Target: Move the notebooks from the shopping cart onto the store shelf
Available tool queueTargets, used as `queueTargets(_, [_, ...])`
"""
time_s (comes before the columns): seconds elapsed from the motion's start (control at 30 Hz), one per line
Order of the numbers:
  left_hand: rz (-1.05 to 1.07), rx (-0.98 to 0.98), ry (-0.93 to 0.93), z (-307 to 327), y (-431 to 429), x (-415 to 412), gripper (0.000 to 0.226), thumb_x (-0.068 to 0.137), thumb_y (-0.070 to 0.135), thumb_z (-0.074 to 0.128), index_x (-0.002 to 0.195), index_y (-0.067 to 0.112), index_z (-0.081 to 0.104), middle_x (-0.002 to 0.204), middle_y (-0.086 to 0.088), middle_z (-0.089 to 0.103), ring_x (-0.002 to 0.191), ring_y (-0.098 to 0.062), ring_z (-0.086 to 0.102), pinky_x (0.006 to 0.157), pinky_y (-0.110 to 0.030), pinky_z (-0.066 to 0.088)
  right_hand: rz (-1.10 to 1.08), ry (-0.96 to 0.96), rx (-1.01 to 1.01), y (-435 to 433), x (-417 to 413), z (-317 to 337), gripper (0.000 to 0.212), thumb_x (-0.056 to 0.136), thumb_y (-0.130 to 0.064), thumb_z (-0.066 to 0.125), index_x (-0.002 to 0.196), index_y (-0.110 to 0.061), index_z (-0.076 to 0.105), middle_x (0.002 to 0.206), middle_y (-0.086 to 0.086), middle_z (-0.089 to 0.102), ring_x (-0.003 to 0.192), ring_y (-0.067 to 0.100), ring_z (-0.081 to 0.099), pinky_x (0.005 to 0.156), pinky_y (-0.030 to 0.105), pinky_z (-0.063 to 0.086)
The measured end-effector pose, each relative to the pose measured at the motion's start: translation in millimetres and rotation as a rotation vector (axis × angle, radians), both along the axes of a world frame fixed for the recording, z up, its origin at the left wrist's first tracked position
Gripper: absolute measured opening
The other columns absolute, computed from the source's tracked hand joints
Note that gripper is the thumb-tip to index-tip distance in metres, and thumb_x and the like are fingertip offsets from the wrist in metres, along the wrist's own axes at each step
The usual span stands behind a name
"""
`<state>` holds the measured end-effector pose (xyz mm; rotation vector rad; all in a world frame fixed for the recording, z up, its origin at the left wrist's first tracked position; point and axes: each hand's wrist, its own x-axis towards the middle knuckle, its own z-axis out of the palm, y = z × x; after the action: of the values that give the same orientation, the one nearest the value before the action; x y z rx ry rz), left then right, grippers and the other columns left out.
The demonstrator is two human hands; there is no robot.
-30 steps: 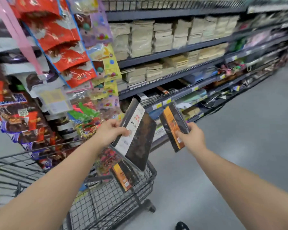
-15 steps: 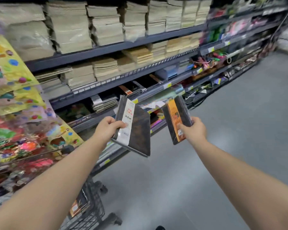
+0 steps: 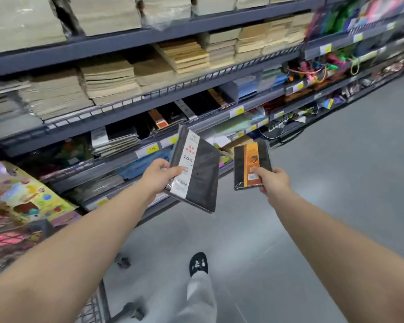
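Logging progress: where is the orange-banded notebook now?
Head view, right of centre: the right hand grips the orange-banded notebook in front of the shelf, beside the larger white-banded notebook in the left hand.

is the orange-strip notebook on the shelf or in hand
In hand: the right hand grips the orange-strip notebook by its lower corner, out in front of the shelf.
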<state>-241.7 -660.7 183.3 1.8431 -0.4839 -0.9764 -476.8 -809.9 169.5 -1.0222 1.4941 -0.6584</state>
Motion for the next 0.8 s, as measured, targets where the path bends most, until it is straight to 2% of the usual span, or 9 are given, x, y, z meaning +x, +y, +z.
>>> queueTargets(0.13, [0.037, 0.053, 0.051, -21.1, -61.5, 9.1, 0.033, 0.084, 0.03, 0.071, 0.08, 0.015, 0.041, 0.076, 0.0, 0.055, 0.057, -0.011, 0.049, 0.034, -0.012, 0.033, 0.032, -0.026, 0.015, -60.9, 26.1, -7.6, 0.034, 0.073, -0.027, 0.077, 0.094, -0.011, 0.056, 0.094, 0.013, 0.067, 0.071, 0.024, 0.059, 0.051, 0.027, 0.041])
queueTargets(0.23, [0.082, 0.058, 0.14, -31.3, -106.9, 11.9, 0.022, 0.088, 0.024, 0.066, 0.095, 0.009, 0.052, 0.087, -0.007, 0.057, 0.058, -0.012, 0.052, 0.034, -0.014, 0.036, 0.079, -0.044, 0.052, -97.2, 38.6, -9.0, 0.024, 0.076, -0.025, 0.075, 0.082, -0.017, 0.053, 0.088, 0.008, 0.066, 0.071, 0.019, 0.059, 0.055, 0.025, 0.042])
queueTargets(0.33, [0.169, 0.046, 0.212, -36.0, -149.3, 15.7, 0.035, 0.092, 0.022, 0.062, 0.12, 0.003, 0.052, 0.102, -0.009, 0.062, 0.064, -0.014, 0.057, 0.036, -0.015, 0.041, 0.117, -0.066, 0.068, -137.5, 48.2, -11.7, 0.022, 0.077, -0.025, 0.075, 0.084, -0.019, 0.054, 0.092, 0.009, 0.069, 0.077, 0.022, 0.062, 0.059, 0.027, 0.045])
queueTargets(0.4, [0.235, 0.041, 0.257, -42.7, -174.3, 19.3, 0.039, 0.092, 0.026, 0.061, 0.125, 0.006, 0.052, 0.111, -0.008, 0.065, 0.072, -0.017, 0.061, 0.048, -0.022, 0.047, 0.147, -0.089, 0.093, -164.5, 54.4, -13.7, 0.021, 0.078, -0.024, 0.074, 0.088, -0.018, 0.056, 0.093, 0.008, 0.07, 0.079, 0.02, 0.064, 0.062, 0.027, 0.046])
queueTargets(0.47, [0.294, 0.025, 0.307, -50.0, -198.0, 20.9, 0.032, 0.094, 0.026, 0.057, 0.122, 0.009, 0.056, 0.106, -0.006, 0.068, 0.072, -0.016, 0.065, 0.054, -0.025, 0.049, 0.173, -0.117, 0.124, -192.2, 60.9, -19.7, 0.026, 0.079, -0.024, 0.073, 0.099, -0.015, 0.058, 0.096, 0.007, 0.07, 0.082, 0.019, 0.065, 0.063, 0.026, 0.046])
queueTargets(0.53, [0.364, -0.006, 0.35, -58.3, -218.6, 20.4, 0.025, 0.096, 0.024, 0.054, 0.118, 0.011, 0.057, 0.096, -0.005, 0.069, 0.066, -0.013, 0.066, 0.049, -0.023, 0.048, 0.193, -0.158, 0.15, -216.5, 67.2, -23.4, 0.03, 0.08, -0.022, 0.072, 0.106, -0.013, 0.058, 0.098, 0.007, 0.07, 0.081, 0.017, 0.065, 0.062, 0.024, 0.047])
queueTargets(0.6, [0.476, -0.05, 0.428, -67.2, -242.0, 17.1, 0.028, 0.096, 0.024, 0.054, 0.121, 0.011, 0.053, 0.102, -0.008, 0.069, 0.07, -0.016, 0.067, 0.049, -0.024, 0.05, 0.234, -0.195, 0.17, -244.9, 74.6, -28.7, 0.027, 0.082, -0.018, 0.07, 0.106, -0.014, 0.059, 0.096, 0.006, 0.07, 0.076, 0.014, 0.065, 0.059, 0.021, 0.047])
queueTargets(0.73, [0.736, -0.109, 0.572, -86.3, -288.4, 9.2, 0.017, 0.096, 0.027, 0.054, 0.111, 0.018, 0.052, 0.109, -0.005, 0.069, 0.097, -0.024, 0.064, 0.085, -0.044, 0.053, 0.36, -0.183, 0.216, -296.1, 85.7, -39.5, 0.017, 0.084, -0.015, 0.067, 0.1, -0.015, 0.059, 0.082, -0.001, 0.068, 0.065, 0.009, 0.062, 0.053, 0.018, 0.044])
queueTargets(0.8, [0.822, -0.167, 0.635, -88.8, -311.3, 7.4, 0.006, 0.097, 0.025, 0.053, 0.095, 0.02, 0.053, 0.094, -0.002, 0.068, 0.089, -0.021, 0.065, 0.082, -0.042, 0.053, 0.437, -0.159, 0.227, -318.5, 89.3, -45.1, 0.02, 0.083, -0.018, 0.069, 0.1, -0.016, 0.059, 0.081, -0.002, 0.068, 0.063, 0.008, 0.061, 0.047, 0.017, 0.042])
